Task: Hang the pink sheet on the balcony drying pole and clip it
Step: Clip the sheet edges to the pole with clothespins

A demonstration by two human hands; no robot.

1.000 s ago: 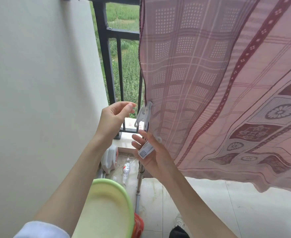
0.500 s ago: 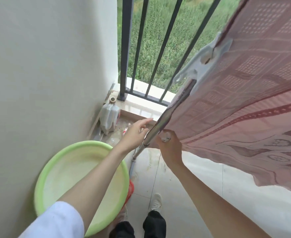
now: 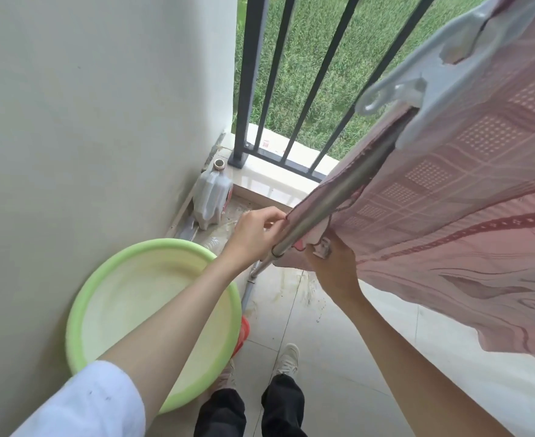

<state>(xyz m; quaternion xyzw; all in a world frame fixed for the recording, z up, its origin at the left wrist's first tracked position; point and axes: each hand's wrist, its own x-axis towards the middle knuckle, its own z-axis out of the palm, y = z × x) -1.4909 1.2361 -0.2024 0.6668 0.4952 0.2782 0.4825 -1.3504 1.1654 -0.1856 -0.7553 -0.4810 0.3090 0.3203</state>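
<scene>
A: Item 1, the pink sheet [image 3: 449,216]: where is it recorded, and why so?

B: It is draped over the drying pole [image 3: 332,197], which runs from 7 o'clock up toward 1 o'clock in the view. Most of the cloth is spread to the 3 o'clock side. 1 large grey clip [image 3: 424,99] is already clamped over sheet and pole at 1 o'clock, presumably so that end is kept from sliding.

A: Item 2, the hands?

B: The sheet's corner edge is pinched by the left hand [image 3: 253,234] just at 9 o'clock of the pole's lower end; it is judged that the hem is being drawn taut there. The right hand [image 3: 332,263] is closed around bunched cloth under the pole, and a small pale clip [image 3: 321,249] is held against it. Whether that clip's jaws are parted cannot be told.

A: Item 3, surface and room?

B: A pale tiled floor [image 3: 338,348] is listed, wet-stained near the corner. A green basin [image 3: 152,313] is set at 8 o'clock against the plain wall [image 3: 86,121]. A plastic jug [image 3: 211,197] is stood in the corner at 11 o'clock. A dark railing [image 3: 250,77] is fixed at 12 o'clock, with grass seen beyond it. 2 shoes are visible at 6 o'clock.
</scene>
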